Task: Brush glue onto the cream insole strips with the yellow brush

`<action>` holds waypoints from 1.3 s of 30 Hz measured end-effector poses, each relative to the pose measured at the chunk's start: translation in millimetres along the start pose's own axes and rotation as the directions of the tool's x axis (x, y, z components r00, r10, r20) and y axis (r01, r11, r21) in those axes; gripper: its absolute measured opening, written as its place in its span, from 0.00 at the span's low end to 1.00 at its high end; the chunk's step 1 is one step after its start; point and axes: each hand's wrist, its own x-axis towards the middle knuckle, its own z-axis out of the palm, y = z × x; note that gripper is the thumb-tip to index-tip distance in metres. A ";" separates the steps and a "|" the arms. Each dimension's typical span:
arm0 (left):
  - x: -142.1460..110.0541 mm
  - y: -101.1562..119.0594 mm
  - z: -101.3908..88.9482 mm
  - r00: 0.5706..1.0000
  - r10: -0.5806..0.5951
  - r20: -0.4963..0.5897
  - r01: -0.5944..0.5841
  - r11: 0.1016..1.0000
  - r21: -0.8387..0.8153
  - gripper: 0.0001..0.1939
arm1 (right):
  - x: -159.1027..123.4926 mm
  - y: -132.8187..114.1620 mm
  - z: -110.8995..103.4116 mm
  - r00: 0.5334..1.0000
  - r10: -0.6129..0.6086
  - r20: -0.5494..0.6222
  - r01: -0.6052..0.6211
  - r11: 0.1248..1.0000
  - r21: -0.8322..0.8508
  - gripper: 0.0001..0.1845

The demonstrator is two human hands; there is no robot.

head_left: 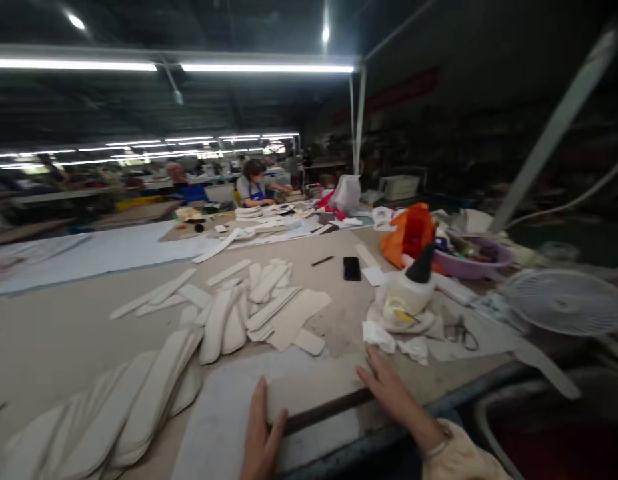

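A pale oblong panel (319,387) with a dark front edge lies on white paper at the table's near edge. My left hand (263,430) is at its left end, thumb along the front edge and fingers against the side. On the right end rest the fingers of my right hand (386,383); the panel is held between both hands. Just beyond lies a loose heap of cream strip-shaped pieces (223,320). More long, rounded pieces (151,393) are stacked in an overlapping row at left. Crumpled white tissue (379,337) lies next to my right fingertips.
A white container with a black cone-shaped top (419,267) stands at right, near scissors (461,333) and a fan (569,303). Behind are an orange bag (409,233), purple basin (473,263), phone (351,269) and pen (322,261). A co-worker (256,183) sits across the table.
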 end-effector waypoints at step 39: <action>7.1 -7.7 -31.3 0.946 0.305 0.109 -0.311 0.950 0.043 0.32 | 79.9 39.6 -128.5 0.970 0.148 -0.194 -0.164 0.984 -0.068 0.23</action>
